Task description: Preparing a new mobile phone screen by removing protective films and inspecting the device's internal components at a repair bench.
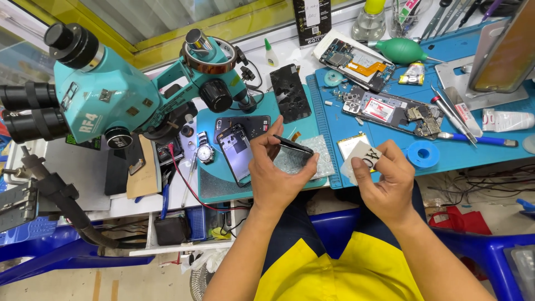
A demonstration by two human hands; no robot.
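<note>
Palm-down, left hand [276, 178] clamped on dark phone screen [293, 146], right hand [384, 181] pinching white card [365, 157].

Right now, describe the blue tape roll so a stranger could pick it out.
Start at the blue work mat on the right of the bench. Near its front edge, just right of the right hand, lies a small blue ring-shaped tape roll, the only flat ring there.

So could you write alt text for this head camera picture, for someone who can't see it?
Seen from above, a person's left hand holds a dark phone screen panel by its edges while the right hand pinches a small white sticker. Beyond lie a teal microscope, an open phone frame and circuit boards on blue mats.
</note>
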